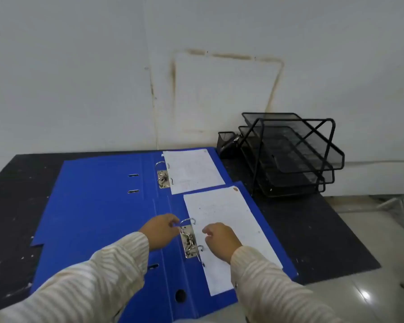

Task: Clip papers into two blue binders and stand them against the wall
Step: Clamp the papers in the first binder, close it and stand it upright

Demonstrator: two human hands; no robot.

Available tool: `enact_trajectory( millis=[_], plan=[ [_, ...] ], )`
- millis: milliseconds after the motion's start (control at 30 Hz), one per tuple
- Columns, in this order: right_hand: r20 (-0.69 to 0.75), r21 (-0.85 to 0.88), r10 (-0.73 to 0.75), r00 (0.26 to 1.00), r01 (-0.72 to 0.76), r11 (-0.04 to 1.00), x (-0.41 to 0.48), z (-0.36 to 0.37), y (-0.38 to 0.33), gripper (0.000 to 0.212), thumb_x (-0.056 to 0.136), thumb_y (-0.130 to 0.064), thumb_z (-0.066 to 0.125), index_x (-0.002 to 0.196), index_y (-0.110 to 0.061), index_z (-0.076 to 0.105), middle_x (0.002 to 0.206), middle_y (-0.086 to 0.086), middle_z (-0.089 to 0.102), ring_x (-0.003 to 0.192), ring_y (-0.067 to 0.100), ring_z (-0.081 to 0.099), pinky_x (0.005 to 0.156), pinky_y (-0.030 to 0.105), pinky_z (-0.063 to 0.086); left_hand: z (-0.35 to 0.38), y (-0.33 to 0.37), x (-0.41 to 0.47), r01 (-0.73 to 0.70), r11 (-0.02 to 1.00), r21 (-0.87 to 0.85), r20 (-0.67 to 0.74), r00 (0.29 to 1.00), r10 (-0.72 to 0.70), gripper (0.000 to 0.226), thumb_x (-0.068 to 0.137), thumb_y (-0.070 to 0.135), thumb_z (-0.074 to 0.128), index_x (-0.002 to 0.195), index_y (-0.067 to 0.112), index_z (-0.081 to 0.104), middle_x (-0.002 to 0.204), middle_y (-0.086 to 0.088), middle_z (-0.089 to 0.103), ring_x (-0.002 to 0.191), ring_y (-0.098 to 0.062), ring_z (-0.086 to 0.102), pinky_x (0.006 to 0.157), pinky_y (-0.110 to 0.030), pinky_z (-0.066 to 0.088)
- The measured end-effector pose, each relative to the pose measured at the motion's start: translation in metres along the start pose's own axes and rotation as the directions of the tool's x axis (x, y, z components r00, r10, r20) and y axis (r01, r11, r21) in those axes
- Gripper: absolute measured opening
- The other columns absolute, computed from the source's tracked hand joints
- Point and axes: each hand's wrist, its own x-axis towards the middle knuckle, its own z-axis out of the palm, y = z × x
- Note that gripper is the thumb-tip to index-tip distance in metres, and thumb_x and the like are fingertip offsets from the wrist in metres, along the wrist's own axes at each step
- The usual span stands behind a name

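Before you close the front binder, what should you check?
1. The sheet lies in the front binder: ok, on its right half.
2. The left hand has the top ring: ok, its fingers pinch it.
3. The front rings are shut through the sheet: cannot tell.
4. The right hand is off the rings: ok, it is over the sheet beside them.
5. The back binder has its back rings shut: not ok, they gape open next to its paper.
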Motion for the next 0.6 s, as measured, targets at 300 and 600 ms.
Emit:
enact_trajectory(
  millis=[300,600],
  plan=[
    [-0.081,-0.170,-0.129,0.988,0.114,0.979,-0.009,0.046,0.045,0.036,0.093,-0.028,0.049,0.128,-0.025,0.054,0.152,0.002,0.030,0.141,0.020,0.021,0.113,0.033,0.018,0.059,-0.016,-0.002,0.147,0.929,-0.339,0.179,0.980,-0.090,0.030,0.100,0.024,0.041,0.124,0.015,0.057,0.111,-0.010,0.060,0.098,-0.020,0.058,0.086,-0.032,0.047],
    [-0.250,-0.079,-0.233,0.940,0.220,0.972,-0.007,0.060,0.056,0.025,0.094,-0.020,0.051,0.114,-0.018,0.065,0.144,0.007,0.043,0.139,0.024,0.026,0.112,0.032,0.016,0.081,-0.038,0.014,0.189,0.795,-0.576,0.179,0.978,-0.103,0.020,0.098,0.027,0.047,0.097,0.019,0.065,0.100,-0.005,0.065,0.086,-0.014,0.060,0.076,-0.021,0.053]
  ],
)
